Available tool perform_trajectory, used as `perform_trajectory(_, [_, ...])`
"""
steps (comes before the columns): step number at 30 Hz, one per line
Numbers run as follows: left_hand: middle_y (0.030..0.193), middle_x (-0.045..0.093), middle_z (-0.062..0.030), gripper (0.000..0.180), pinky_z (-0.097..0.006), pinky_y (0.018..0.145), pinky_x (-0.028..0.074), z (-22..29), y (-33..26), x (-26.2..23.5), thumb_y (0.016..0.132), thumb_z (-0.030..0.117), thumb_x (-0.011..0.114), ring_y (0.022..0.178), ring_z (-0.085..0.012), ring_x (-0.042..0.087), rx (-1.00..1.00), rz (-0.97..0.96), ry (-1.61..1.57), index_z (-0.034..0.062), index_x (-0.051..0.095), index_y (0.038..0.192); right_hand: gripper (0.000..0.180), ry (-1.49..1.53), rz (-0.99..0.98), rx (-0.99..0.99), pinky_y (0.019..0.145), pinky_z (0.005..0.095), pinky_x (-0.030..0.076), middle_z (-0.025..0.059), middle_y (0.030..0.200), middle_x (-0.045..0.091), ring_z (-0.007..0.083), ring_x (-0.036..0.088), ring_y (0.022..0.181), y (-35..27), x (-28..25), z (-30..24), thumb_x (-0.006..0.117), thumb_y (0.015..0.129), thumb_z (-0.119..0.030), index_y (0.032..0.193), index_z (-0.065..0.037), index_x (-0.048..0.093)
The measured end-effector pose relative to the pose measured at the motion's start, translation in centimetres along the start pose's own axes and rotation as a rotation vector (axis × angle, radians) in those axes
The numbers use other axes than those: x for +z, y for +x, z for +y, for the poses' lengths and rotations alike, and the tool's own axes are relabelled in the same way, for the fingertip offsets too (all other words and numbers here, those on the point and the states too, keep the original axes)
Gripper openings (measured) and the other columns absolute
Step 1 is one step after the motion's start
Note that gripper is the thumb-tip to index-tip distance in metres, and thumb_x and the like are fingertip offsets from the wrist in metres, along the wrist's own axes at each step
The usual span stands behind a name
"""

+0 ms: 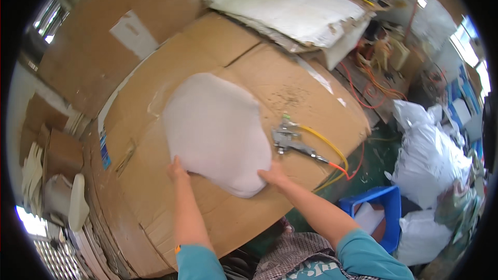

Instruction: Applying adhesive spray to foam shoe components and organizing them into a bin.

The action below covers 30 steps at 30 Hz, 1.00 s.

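A large, pale pinkish-white padded piece [215, 124], shaped like a seat cushion with rounded edges, lies over the cardboard-covered table [150, 192]. My left hand [179, 169] grips its near left edge, thumb on top and fingers mostly hidden underneath. At the near right edge, my right hand [273, 174] pinches the same piece. Whether the pad rests flat or is slightly lifted, I cannot tell. Just right of it lies a metal spray gun [293, 142], joined to an orange and yellow air hose [332, 148].
White sheets [290, 13] are stacked at the back. Cardboard walls [119, 31] rise at the far left. Right of the table, white plastic bags [428, 150] and a blue bin [391, 223] stand on the green floor. Several cream pads [79, 202] sit at the left.
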<state>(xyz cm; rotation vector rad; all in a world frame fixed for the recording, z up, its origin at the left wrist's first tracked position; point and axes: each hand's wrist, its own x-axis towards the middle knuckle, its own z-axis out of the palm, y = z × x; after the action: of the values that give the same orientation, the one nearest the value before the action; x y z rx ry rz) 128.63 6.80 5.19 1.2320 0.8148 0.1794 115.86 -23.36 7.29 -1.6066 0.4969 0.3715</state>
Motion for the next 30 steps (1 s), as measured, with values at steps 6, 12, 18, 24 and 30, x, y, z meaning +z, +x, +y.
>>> perform_trajectory(6, [0.115,0.047,-0.0229,0.061,-0.038,0.09,0.04,-4.9,-11.3,11.9,0.072,0.031,0.068,0.106,-0.0332,0.048,0.996,-0.274,1.037,-0.0037,0.044,0.117,0.032,-0.223,0.167,-0.39,0.078,0.0384,0.047,0.0189,0.089,0.061,0.0291,0.06,0.085,2.7,1.2,2.4,0.059,0.066,-0.009,0.096,0.002,0.057])
perform_trajectory(12, [0.094,0.059,-0.0135,0.045,-0.032,0.077,0.044,-5.7,-11.9,12.7,0.072,0.021,0.063,0.084,-0.0244,0.055,0.639,-0.337,1.093,-0.0027,0.052,0.109,0.049,0.195,-0.305,-0.42,0.073,0.0368,0.047,0.0112,0.092,0.058,0.0241,0.058,0.081,3.3,-1.7,-0.5,0.065,0.071,-0.019,0.111,-0.001,0.046])
perform_trajectory(18, [0.11,0.057,-0.01,0.041,-0.027,0.086,0.041,-7.8,-13.1,10.1,0.077,0.002,0.054,0.098,-0.0163,0.053,0.334,-0.722,0.258,-0.005,0.049,0.117,0.068,0.633,-0.045,0.073,0.085,0.0356,0.042,0.0101,0.113,0.049,0.0194,0.049,0.101,14.0,-2.2,-8.0,0.064,0.078,-0.022,0.133,-0.006,0.028])
perform_trajectory(24, [0.108,0.057,-0.0061,0.042,-0.024,0.085,0.04,-7.5,-12.7,8.9,0.079,0.003,0.054,0.095,-0.0117,0.052,0.495,-0.687,0.255,-0.0062,0.047,0.119,0.064,-0.07,0.142,-0.888,0.095,0.0363,0.036,0.0171,0.126,0.044,0.0288,0.042,0.116,17.0,5.1,-15.4,0.053,0.071,-0.005,0.131,-0.008,0.032])
perform_trajectory(30, [0.095,0.058,-0.0056,0.039,-0.024,0.077,0.042,-6.4,-14.7,11.0,0.081,0.011,0.058,0.085,-0.0122,0.052,0.471,-0.636,0.399,-0.003,0.052,0.116,0.052,-0.184,0.588,-0.662,0.099,0.0381,0.031,0.019,0.122,0.046,0.0336,0.039,0.116,19.5,-2.1,-11.9,0.043,0.067,0.007,0.117,-0.003,0.046])
